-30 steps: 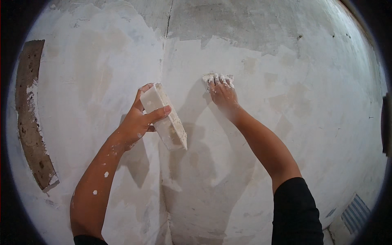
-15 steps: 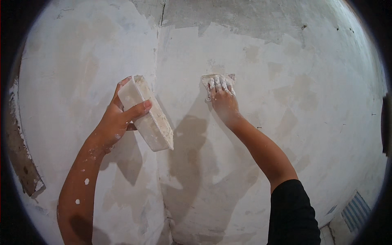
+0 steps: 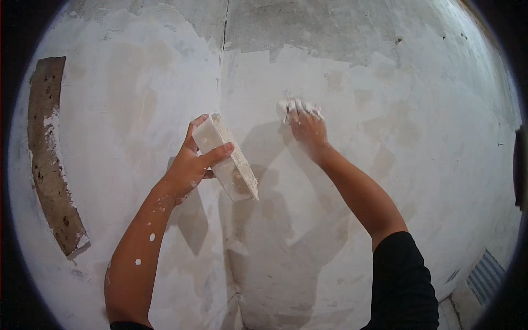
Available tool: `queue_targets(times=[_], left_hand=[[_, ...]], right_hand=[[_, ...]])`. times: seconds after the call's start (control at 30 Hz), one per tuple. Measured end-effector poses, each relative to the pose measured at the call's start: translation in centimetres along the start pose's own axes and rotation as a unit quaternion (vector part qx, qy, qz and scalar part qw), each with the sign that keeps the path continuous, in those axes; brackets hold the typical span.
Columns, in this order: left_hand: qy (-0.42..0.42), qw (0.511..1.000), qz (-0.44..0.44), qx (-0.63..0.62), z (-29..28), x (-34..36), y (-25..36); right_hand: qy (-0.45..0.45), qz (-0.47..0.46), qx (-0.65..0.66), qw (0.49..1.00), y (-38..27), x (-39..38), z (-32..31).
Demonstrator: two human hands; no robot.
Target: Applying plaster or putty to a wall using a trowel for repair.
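My left hand (image 3: 192,165) grips a pale rectangular plastic tub (image 3: 217,154), tilted, with its thumb over the near rim. Off-white putty (image 3: 235,151) coats the tub's open side and edge. Against the whitish wall on the right of the corner, my right hand (image 3: 308,129) has its putty-covered fingers closed over a flat putty-coated scraper (image 3: 287,105). The scraper is mostly hidden by the fingers and blurred. White spots of putty dot my left forearm.
The coated walls (image 3: 352,176) meet at a vertical corner, with bare grey cement (image 3: 330,30) above. A brown strip (image 3: 52,159) runs down the left wall. Small nails (image 3: 500,144) stick out at right. A blue-striped piece (image 3: 485,276) lies low right.
My left hand and the tub have moved right, closer to the corner. My right hand has shifted slightly upward on the wall, and the scraper shows less of its face. The view has shifted left.
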State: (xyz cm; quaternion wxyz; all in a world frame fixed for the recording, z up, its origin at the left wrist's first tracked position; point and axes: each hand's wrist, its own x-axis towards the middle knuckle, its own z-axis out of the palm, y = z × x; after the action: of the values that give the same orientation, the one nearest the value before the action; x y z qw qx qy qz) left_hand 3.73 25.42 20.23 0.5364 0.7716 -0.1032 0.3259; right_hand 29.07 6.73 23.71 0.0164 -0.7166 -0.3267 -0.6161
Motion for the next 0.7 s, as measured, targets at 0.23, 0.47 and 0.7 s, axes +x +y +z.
queue_targets(times=[0.23,0.47,0.7], left_hand=[[-0.005,1.0,-0.001,-0.009,-0.2,0.3,-1.2],[0.018,1.0,0.012,0.015,-0.4,1.0,-1.6],[-0.013,1.0,0.022,-0.011,-0.4,0.0,-0.4]], right_hand=[[0.058,-0.028,-0.13,0.989,1.7,-0.4,4.9],[0.015,0.004,-0.03,0.999,1.9,-6.5,6.5],[-0.054,-0.029,-0.079,0.995,-0.8,-10.9,4.3]])
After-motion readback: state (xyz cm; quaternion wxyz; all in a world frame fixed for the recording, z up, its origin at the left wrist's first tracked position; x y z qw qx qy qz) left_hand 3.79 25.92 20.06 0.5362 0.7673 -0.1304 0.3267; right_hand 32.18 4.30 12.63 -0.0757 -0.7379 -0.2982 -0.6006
